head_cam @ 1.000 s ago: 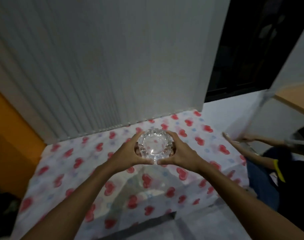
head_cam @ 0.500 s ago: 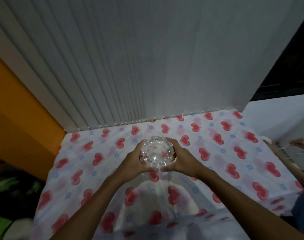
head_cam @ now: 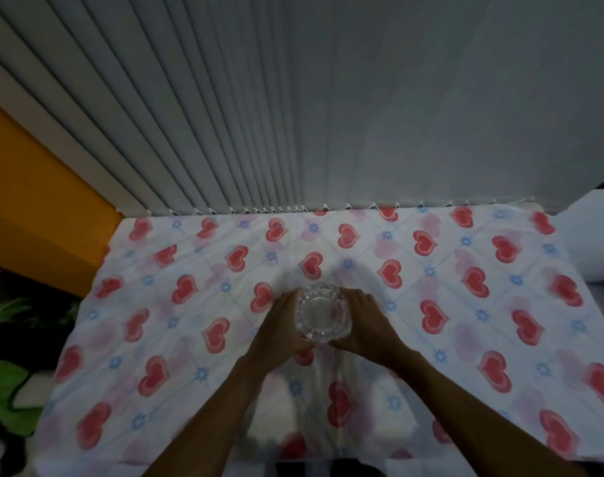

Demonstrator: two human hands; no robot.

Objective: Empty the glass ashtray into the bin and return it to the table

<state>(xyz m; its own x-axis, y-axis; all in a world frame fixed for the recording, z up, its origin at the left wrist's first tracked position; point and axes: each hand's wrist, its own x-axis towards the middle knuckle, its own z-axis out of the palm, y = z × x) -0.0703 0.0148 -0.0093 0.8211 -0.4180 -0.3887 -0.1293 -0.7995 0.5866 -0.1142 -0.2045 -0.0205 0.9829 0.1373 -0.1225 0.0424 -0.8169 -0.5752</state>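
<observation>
Ashtray: the clear glass ashtray (head_cam: 323, 313) is seen from above, mouth up, near the middle of the table (head_cam: 500, 390). The bowl appears empty; no contents can be made out through the glass. Whether its base is touching the cloth cannot be told.

Left hand: the left hand (head_cam: 281, 333) is wrapped against the ashtray's left side, fingers curled round the far rim and thumb pressed at the near edge. The glass is grasped.

Right hand: the right hand (head_cam: 366, 327) is placed against the right side in mirror fashion, fingers curved round the rim and thumb at the near edge. The glass is grasped here as well.

Forearms: both bare forearms are extended from the bottom edge and converge on the ashtray.

Table covering: a white cloth (head_cam: 190, 321) printed with red hearts and small blue flowers is spread over the whole top; creases are visible beneath the hands.

Background: pale vertical blinds (head_cam: 225, 115) hang directly behind the far table edge. An orange wall (head_cam: 35, 201) is seen at the left.
</observation>
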